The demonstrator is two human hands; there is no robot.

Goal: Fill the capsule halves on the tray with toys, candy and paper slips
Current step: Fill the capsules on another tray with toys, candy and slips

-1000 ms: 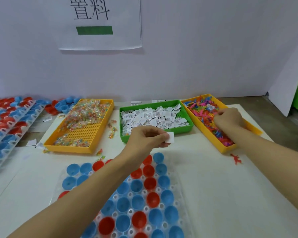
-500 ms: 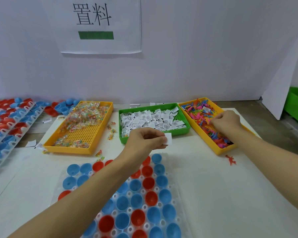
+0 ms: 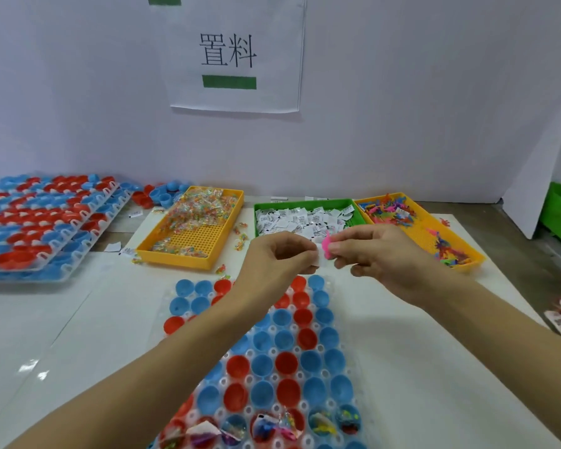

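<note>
Hands met above the capsule tray

The left hand (image 3: 280,254) pinched a white paper slip (image 3: 318,258); the right hand (image 3: 379,254), fingers curled, pinched a pink toy (image 3: 326,245) against it, both raised over the tray (image 3: 357,377) of capsule halves (image 3: 284,338).

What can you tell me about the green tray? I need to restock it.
The green tray is a shallow rectangular bin that looks like plastic. It sits flat on the table near the wall, between two yellow trays, and holds a loose heap of small white printed paper slips. No hand is in it now; both hands meet in front of it.
</note>
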